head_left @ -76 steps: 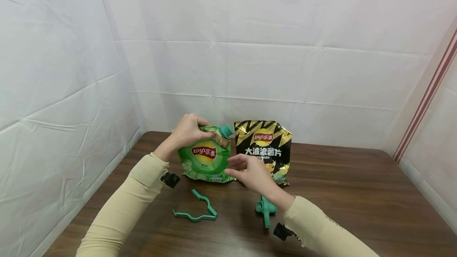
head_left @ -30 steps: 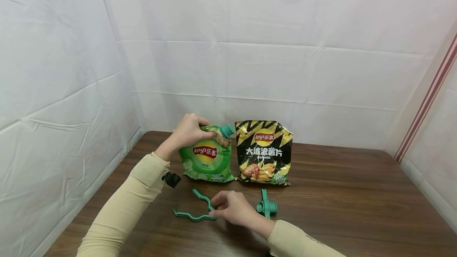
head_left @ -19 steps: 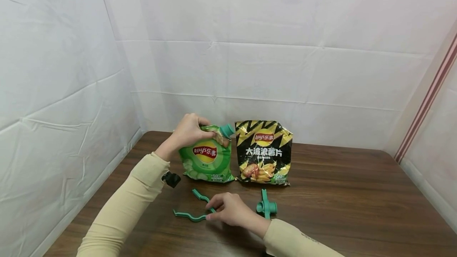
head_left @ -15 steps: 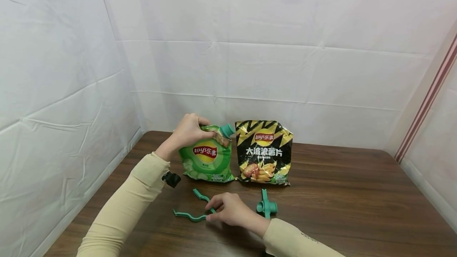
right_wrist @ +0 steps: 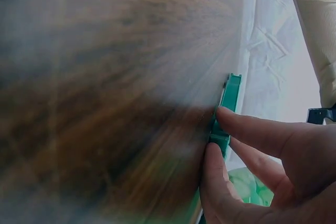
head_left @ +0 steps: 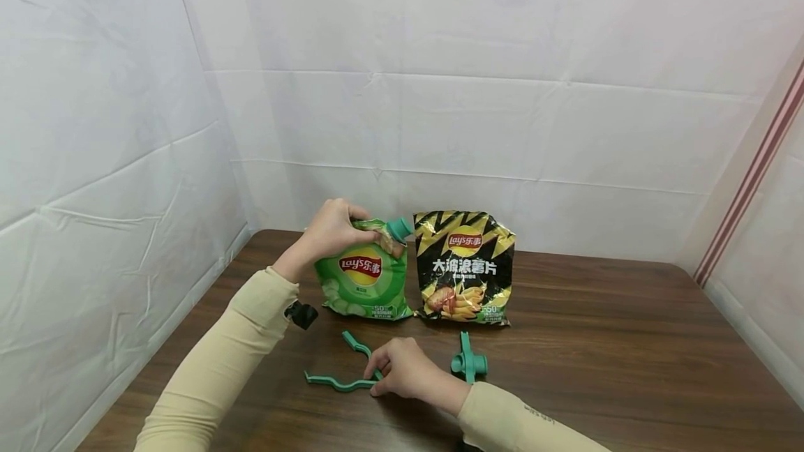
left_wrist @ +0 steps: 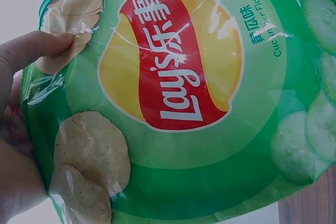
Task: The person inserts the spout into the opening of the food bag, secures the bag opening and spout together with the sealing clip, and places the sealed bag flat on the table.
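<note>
My left hand point(head_left: 333, 232) pinches the top left of a green Lay's chip bag point(head_left: 361, 284), thumb across its front. In the left wrist view the thumb presses the printed chips near the top of the bag point(left_wrist: 173, 56). A teal spout point(head_left: 398, 230) juts from the bag's top right corner. Lower down, my right hand point(head_left: 405, 370) pinches a teal bag clip point(head_left: 336, 386) near its bend, the clip spread in a V on the table. In the right wrist view, thumb and fingers touch the clip point(right_wrist: 231, 95); part of it is hidden by them.
A black and yellow Lay's bag point(head_left: 465, 274) stands just right of the green one. Nearer, to the right of my right hand, lies another teal clip with a round spout point(head_left: 470, 365). White sheeting point(head_left: 402, 124) walls the brown table point(head_left: 597, 361) at the back and sides.
My right hand has come down from in front of the bags to the V-shaped clip and taken hold near its bend. The clip has shifted slightly. My left hand stays on the green bag.
</note>
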Motion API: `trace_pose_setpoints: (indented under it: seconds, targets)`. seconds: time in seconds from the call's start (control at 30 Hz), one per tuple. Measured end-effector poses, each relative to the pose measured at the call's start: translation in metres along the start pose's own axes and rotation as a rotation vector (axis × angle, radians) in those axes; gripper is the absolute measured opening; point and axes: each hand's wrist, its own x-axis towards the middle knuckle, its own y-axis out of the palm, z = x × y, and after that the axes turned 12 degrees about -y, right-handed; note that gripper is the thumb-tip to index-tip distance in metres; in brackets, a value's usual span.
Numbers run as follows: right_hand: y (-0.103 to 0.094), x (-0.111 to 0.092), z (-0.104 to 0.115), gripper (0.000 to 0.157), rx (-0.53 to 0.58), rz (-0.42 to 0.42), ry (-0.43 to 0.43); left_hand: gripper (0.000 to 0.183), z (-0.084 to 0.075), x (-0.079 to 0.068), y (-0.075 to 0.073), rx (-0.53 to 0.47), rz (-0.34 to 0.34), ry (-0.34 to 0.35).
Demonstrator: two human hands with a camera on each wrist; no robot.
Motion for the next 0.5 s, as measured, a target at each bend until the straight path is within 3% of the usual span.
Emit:
trace_pose_setpoints:
  seconds: [0.13,0.5]
  targets:
    - [-0.0013,-0.0003,0.0001,0.011,-0.019,-0.011,-0.012,0.011,-0.0004,0.0001,-0.0005,0.003,0.002,0.003]
    - [-0.0073,-0.0073,0.0029,0.009,0.052,-0.082,0.036,0.009,0.0000,0.0012,0.0004,0.005,-0.003,-0.014]
